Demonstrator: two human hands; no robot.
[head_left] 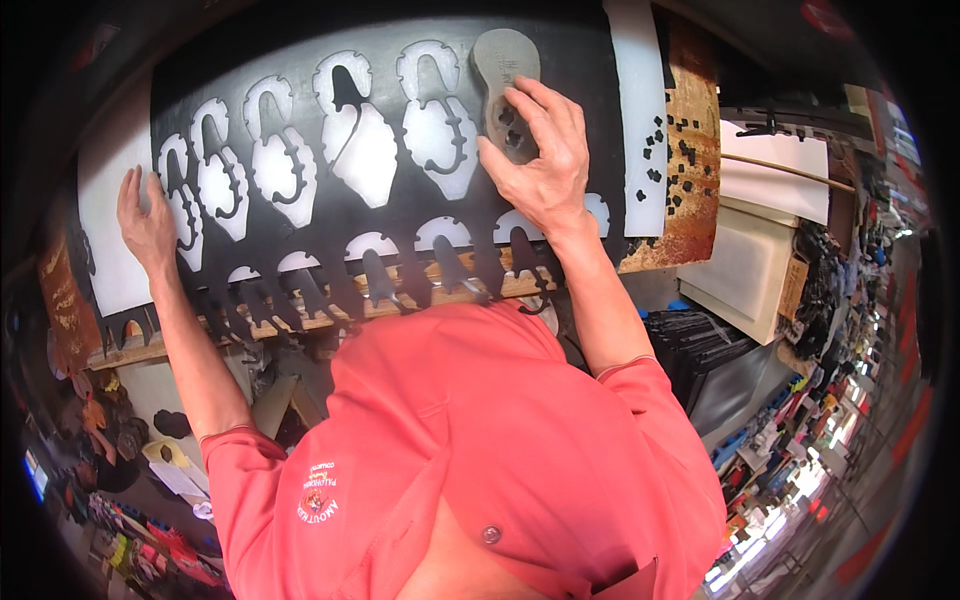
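A black sheet (300, 235) lies spread before me, with shoe-upper-shaped openings cut through it in a row. White board (365, 165) shows through these openings. My right hand (548, 160) is on a grey sole-shaped block (507, 58) at the sheet's far right. The thumb lies against the block's left side and the fingertips rest on its top; its lower right part is hidden under the hand. Over at the left, my left hand (148, 220) has its fingers apart, at the sheet's left border over the white board.
Small black scraps (650, 150) dot the white strip and the rusty plate (690, 160) at the right. Black cut strips hang over the wooden front edge (430, 285). A cream box (735, 265) and a stack of dark sheets (700, 360) stand at the lower right.
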